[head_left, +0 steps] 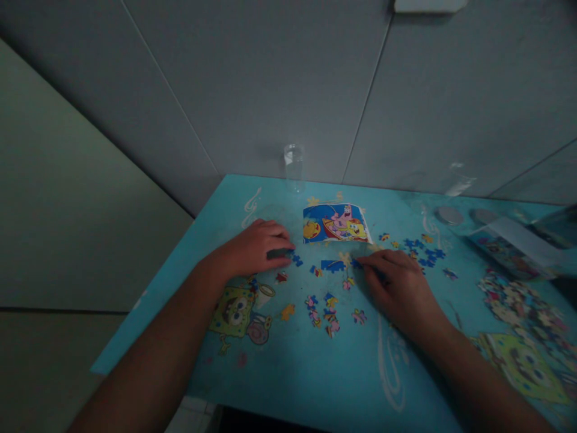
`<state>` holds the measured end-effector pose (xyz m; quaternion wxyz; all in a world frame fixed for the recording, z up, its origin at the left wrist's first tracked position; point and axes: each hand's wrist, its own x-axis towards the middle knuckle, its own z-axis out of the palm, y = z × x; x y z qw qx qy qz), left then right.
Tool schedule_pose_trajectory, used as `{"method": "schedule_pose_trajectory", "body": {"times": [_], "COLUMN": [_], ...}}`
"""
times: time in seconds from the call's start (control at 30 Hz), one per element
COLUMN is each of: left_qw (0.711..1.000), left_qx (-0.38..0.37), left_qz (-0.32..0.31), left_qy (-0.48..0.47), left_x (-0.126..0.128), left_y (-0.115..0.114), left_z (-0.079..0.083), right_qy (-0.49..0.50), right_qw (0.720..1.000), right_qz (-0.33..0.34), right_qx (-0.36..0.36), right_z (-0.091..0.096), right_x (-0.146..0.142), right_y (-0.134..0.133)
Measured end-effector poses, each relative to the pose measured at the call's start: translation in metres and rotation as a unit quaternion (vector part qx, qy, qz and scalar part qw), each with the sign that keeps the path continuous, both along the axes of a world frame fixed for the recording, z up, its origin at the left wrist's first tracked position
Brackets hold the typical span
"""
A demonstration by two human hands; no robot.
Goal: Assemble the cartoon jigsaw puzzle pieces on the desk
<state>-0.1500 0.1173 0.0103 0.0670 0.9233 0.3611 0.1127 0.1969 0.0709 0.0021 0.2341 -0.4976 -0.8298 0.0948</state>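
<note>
My left hand (261, 245) rests on the table with thumb and forefinger apart, fingertips beside a few blue puzzle pieces (296, 260). My right hand (401, 285) has its forefinger and thumb closed at a blue puzzle piece (356, 263). Between the hands lies a joined blue strip of pieces (332, 266). Nearer to me are two joined columns of pink, yellow and blue pieces, the left column (312, 310) and the right column (331, 315). Behind them lies a cartoon picture sheet (336, 224) with a slightly curled edge.
A clear plastic cup (294, 168) stands by the wall. Loose blue pieces (424, 252) lie beyond my right hand. At the right are a pile of mixed pieces (525, 307), round lids (449, 215) and a clear container (509, 246). The turquoise table (279, 385) carries printed cartoon figures.
</note>
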Motion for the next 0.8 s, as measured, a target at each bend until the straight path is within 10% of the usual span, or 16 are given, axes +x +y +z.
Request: {"method": "schedule_pose_trajectory", "body": {"times": [0.8], "left_qw": [0.998], "left_qx": [-0.015], "left_qz": [-0.039], "left_qy": [-0.038], "left_x": [0.01], "left_y": [-0.003], "left_z": [-0.007], "right_qy": [-0.111], "right_qw": [0.993], "right_qz": [0.013], "right_qx": [0.03], "right_z": [-0.001], "right_x": [0.0], "right_y": [-0.002]}}
